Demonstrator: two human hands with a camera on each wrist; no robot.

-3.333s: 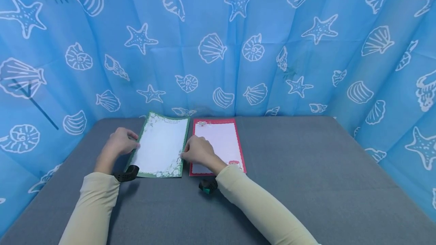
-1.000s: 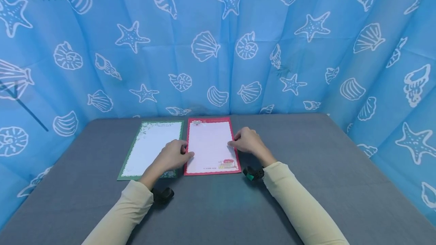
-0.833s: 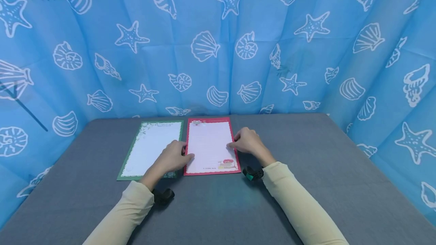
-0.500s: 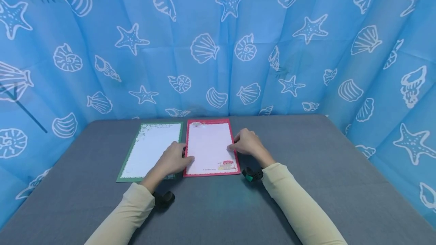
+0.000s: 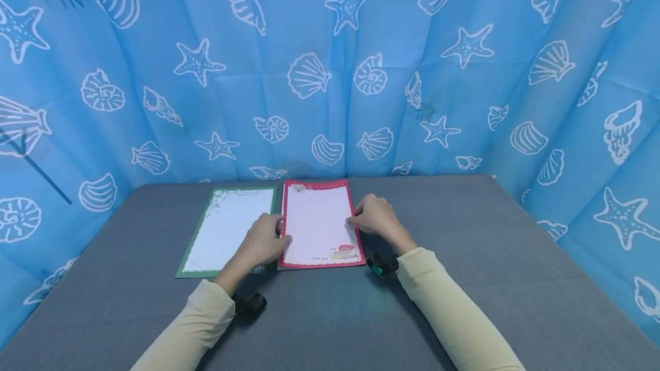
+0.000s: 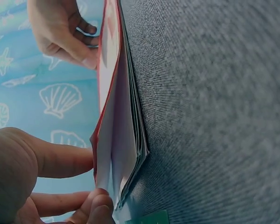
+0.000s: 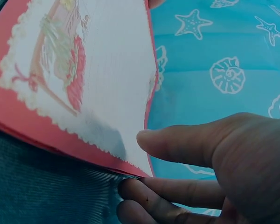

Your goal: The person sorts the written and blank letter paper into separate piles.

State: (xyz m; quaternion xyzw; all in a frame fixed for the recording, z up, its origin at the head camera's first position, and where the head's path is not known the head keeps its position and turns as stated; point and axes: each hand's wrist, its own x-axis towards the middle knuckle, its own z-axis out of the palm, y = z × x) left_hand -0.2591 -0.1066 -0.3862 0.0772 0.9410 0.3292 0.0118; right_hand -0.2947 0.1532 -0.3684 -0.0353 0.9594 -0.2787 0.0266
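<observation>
Table (image 5: 330, 325) under grey cloth, shell-and-starfish curtain (image 5: 309, 119) behind its far edge. Red-bordered sheet (image 5: 319, 219) close to that far edge, about midway between the two far corners; printed side up, a small coloured drawing at its lower right. Left hand (image 5: 260, 239) pinches the sheet's left side, thumb on the printed face, fingers underneath. Right hand (image 5: 376, 214) pinches the right side likewise, thumb on top. Sheet bows slightly; left wrist view shows it raised at the near end, a gap between it and a stack of sheets (image 6: 126, 135) lying on the cloth below. Green-bordered sheet (image 5: 227, 228) lies flat just beside, toward the table's far left corner; the left hand and forearm hide its lower right part. Both sleeves pale, reaching in over the near edge; black device (image 5: 382, 264) at the right wrist, another (image 5: 251, 306) at the left.
</observation>
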